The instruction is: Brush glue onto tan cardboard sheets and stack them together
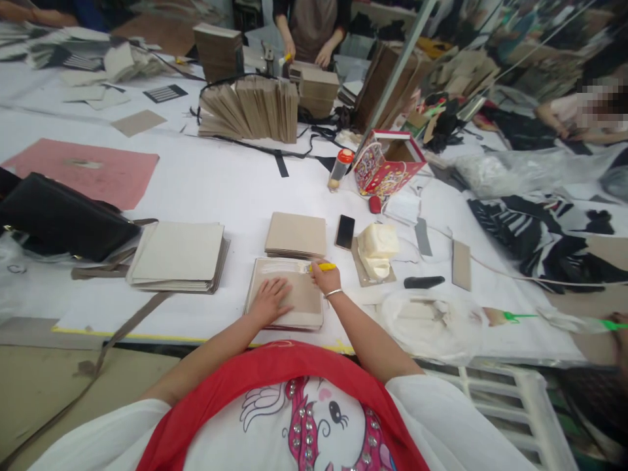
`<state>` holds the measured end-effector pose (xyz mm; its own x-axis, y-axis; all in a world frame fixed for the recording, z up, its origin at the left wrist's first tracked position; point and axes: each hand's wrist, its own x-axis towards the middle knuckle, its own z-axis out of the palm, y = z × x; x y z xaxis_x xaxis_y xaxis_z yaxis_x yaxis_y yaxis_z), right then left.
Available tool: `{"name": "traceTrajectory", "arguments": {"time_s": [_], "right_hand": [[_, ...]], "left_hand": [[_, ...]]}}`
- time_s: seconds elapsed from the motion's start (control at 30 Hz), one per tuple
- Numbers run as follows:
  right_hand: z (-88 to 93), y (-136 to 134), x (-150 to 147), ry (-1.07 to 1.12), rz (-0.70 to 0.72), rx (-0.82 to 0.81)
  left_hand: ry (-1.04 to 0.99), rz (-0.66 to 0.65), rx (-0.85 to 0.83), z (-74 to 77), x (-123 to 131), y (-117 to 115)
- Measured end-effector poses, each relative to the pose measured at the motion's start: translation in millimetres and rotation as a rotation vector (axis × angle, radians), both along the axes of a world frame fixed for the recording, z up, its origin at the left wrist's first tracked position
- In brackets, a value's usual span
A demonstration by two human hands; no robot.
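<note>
My left hand (269, 301) lies flat with spread fingers on the top sheet of a stack of beige boards (307, 304) right in front of me. My right hand (324, 277) is closed round a brush with a yellow handle (328, 266), its tip at the upper right of that sheet. Along the sheet's far edge runs a whitish wet-looking smear. Just beyond lies a second stack of beige boards (296, 233). A stack of paler sheets (176, 255) sits to the left. On the right, a cream-coloured tub (379, 245) stands on a piece of board.
A phone (345, 231), a red-capped jar (339, 170) and a red paper bag (387, 163) stand farther right. A black bag (63, 216) and a pink sheet (88, 170) lie left. Across the table, a co-worker (314, 33) handles boards beside a fanned row of brown pieces (248, 110).
</note>
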<state>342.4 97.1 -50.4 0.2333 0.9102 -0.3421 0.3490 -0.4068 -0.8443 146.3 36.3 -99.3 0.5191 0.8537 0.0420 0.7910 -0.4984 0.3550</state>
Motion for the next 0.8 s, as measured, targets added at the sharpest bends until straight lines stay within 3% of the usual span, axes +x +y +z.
{"name": "traceTrajectory", "arguments": {"time_s": [0.2,0.33,0.53,0.67,0.8], "right_hand": [[11.1,-33,81,-0.082,-0.048,0.023],[3.3,-68,123,-0.26,0.069,0.077],[-44.6,-95,121,-0.912,0.417,-0.091],[-60.9,-93,118,-0.968,0.533,-0.075],[-53.0,-86,128,-0.952,0.537,-0.045]], "left_hand": [[0.014,0.007,0.029,-3.5,2,-2],[0.014,-0.003,0.035,-2.2,4,-3],[0.073,-0.005,0.034,1.1,7,-5],[0.113,0.004,0.025,2.7,9,-5],[0.099,0.017,-0.041,10.2,11,-3]]}}
